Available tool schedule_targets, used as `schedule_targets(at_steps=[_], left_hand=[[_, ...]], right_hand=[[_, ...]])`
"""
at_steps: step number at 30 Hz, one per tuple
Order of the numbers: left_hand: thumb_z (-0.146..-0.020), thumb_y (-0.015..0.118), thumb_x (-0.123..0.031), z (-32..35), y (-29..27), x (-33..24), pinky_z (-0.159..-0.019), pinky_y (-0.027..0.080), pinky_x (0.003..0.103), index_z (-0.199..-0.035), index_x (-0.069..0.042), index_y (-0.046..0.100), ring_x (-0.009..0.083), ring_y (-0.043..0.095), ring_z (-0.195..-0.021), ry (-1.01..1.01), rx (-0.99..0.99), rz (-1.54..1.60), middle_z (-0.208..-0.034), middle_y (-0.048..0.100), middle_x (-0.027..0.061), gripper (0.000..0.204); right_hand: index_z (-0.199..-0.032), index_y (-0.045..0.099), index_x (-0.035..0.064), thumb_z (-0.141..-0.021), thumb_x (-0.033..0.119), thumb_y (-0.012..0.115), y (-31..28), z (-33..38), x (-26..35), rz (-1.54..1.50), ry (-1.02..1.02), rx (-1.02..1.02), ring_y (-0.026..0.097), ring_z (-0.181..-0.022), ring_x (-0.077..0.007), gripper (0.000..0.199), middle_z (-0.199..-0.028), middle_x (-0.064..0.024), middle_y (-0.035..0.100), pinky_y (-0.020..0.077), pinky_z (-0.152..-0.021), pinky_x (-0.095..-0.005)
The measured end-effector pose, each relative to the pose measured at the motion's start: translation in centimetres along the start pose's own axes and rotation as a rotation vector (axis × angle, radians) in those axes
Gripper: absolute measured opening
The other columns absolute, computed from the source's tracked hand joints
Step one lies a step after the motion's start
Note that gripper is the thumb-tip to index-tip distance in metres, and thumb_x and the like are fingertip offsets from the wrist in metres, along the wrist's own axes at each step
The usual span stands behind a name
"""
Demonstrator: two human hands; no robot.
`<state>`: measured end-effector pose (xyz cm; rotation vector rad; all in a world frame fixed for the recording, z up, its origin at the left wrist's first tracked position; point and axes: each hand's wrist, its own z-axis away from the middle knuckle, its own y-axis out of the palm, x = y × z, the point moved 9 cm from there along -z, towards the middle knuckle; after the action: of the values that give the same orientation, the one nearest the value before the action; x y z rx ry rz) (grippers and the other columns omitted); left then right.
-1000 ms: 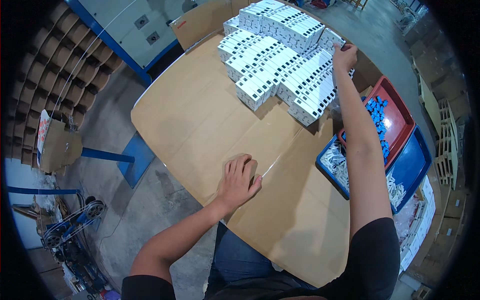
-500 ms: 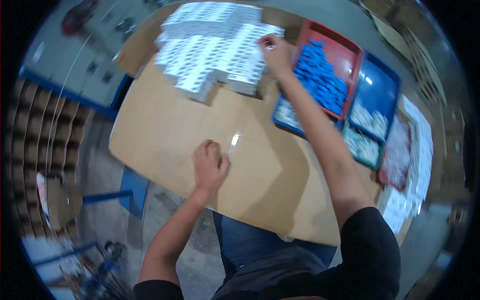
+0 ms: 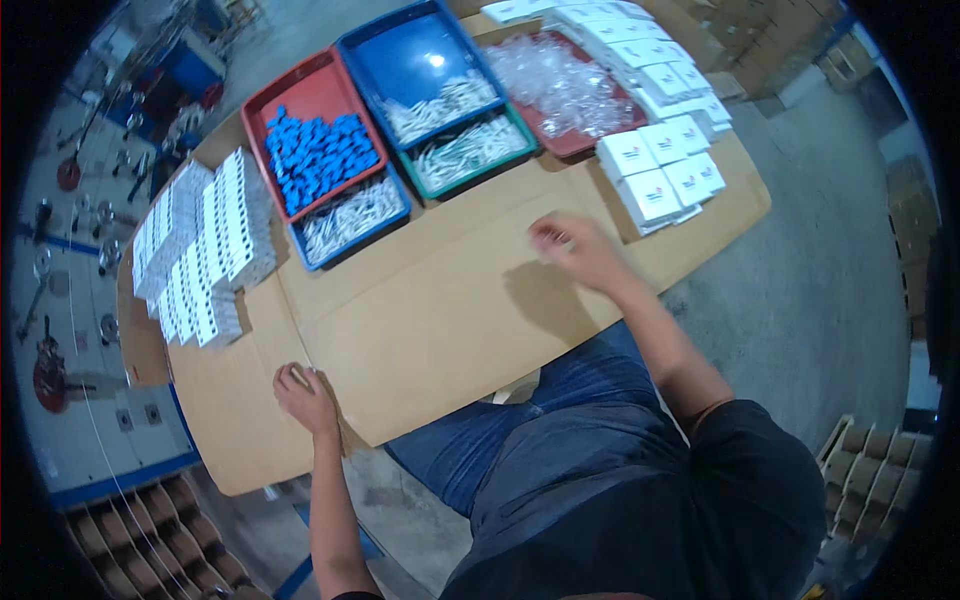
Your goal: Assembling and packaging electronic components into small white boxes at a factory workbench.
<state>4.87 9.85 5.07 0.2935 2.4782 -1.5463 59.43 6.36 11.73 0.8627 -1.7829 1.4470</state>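
Observation:
My left hand [image 3: 306,400] rests on the cardboard tabletop [image 3: 420,330] near its front left, fingers loosely bent and a little apart, with nothing visible in them. Over the right part of the tabletop hovers my right hand [image 3: 582,252], fingers curled and smeared by motion; whether it holds anything is unclear. Nearest to it are stacked white boxes [image 3: 650,195] at the table's right. On the far left stands a block of stacked small white boxes [image 3: 205,250] with dark marks on the sides that show.
Along the far side lie a red tray [image 3: 262,97] of blue pieces [image 3: 315,160], a blue tray [image 3: 405,50] and a green tray [image 3: 525,148] with white pieces, and a red tray [image 3: 572,150] of clear plastic pieces. A lower blue tray [image 3: 318,262] also holds white pieces.
The view has turned to the right. My right hand has left the white box stack at the far side and come over to the right part of the tabletop. My left hand stays low on the tabletop.

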Motion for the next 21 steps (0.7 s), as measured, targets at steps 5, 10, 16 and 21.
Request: schedule_targets(at_steps=[5, 10, 16, 21], left_hand=[[-0.101, 0.060, -0.017, 0.6, 0.2, -0.2, -0.100, 0.046, 0.050, -0.122, 0.000, 0.060, 0.0393, 0.057, -0.117, 0.078, -0.023, -0.084, -0.124, 0.062, 0.0209, 0.027], [-0.101, 0.059, -0.014, 0.2, 1.0, -0.2, -0.099, 0.048, 0.050, -0.128, 0.001, 0.059, 0.0403, 0.058, -0.118, 0.029, 0.069, -0.138, -0.127, 0.061, 0.0220, 0.031], [-0.103, 0.059, -0.016, 1.3, 1.1, 0.0, -0.108, 0.045, 0.050, -0.141, 0.002, 0.053, 0.0392, 0.055, -0.127, -0.217, -0.054, 0.259, -0.135, 0.057, 0.0226, 0.042], [-0.107, 0.057, -0.015, 5.2, 0.9, -7.7, -0.100, 0.052, 0.038, -0.141, 0.001, 0.054, 0.0252, 0.055, -0.129, -0.251, -0.135, 0.528, -0.135, 0.058, 0.0171, 0.038]], right_hand=[[-0.113, 0.072, 0.0083, -0.090, 0.019, 0.076, -17.7, 3.0, -6.0, 0.463, 0.107, -0.634, 0.068, -0.095, -0.0290, 0.025, -0.108, -0.0117, 0.071, 0.0561, -0.081, -0.0419], [-0.116, 0.071, 0.0099, -0.079, 0.029, 0.085, -16.2, 5.3, -5.1, 0.752, 0.165, -0.512, 0.063, -0.109, -0.0312, 0.044, -0.114, -0.0114, 0.065, 0.0536, -0.089, -0.0455], [-0.118, 0.070, 0.0046, -0.081, 0.019, 0.083, -13.0, 7.8, -7.1, 0.741, 0.049, -0.642, 0.059, -0.121, -0.0335, 0.042, -0.126, -0.0136, 0.063, 0.0515, -0.099, -0.0439], [-0.125, 0.067, -0.0013, -0.093, 0.006, 0.071, -14.5, 9.8, -7.2, 0.610, -0.008, -0.783, 0.062, -0.124, -0.0362, 0.033, -0.132, -0.0181, 0.066, 0.0516, -0.103, -0.0451]])
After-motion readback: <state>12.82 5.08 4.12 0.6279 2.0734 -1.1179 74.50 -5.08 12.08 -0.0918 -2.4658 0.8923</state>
